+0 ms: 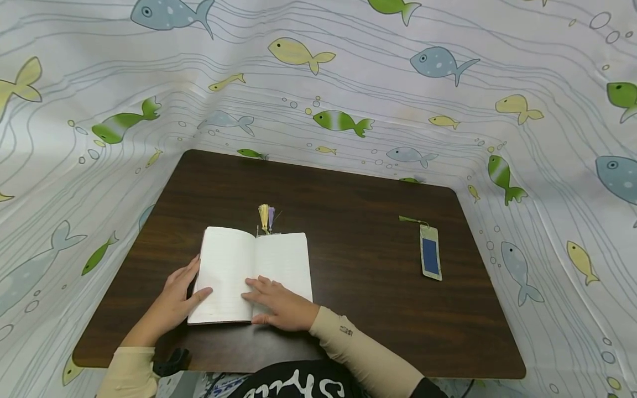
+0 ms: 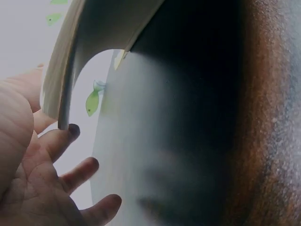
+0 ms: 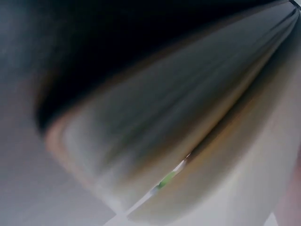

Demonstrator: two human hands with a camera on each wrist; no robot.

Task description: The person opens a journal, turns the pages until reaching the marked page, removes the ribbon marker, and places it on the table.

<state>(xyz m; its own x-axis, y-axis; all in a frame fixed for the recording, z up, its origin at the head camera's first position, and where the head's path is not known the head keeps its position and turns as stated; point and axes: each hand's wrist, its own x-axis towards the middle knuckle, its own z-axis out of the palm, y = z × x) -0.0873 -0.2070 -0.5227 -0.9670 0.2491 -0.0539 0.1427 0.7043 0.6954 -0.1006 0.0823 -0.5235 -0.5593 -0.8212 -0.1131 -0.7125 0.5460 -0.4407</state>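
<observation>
An open notebook (image 1: 225,262) with lined white pages lies near the table's front edge, left of the middle. My left hand (image 1: 175,296) grips its left side, with the thumb over the page and the fingers at the outer edge. The left wrist view shows the lifted notebook edge (image 2: 59,77) between thumb and fingers, with other fingers spread below it. My right hand (image 1: 283,304) rests with spread fingers on the right page, fingertips reaching the centre fold. Fanned notebook pages (image 3: 141,122) fill the right wrist view, where the hand is mostly hidden.
Yellow and purple tassels (image 1: 266,216) stick out past the notebook's top edge. A bookmark (image 1: 431,255) with a blue panel and green tassel lies on the right of the dark wooden table (image 1: 358,265). A fish-patterned cloth (image 1: 368,83) surrounds the table.
</observation>
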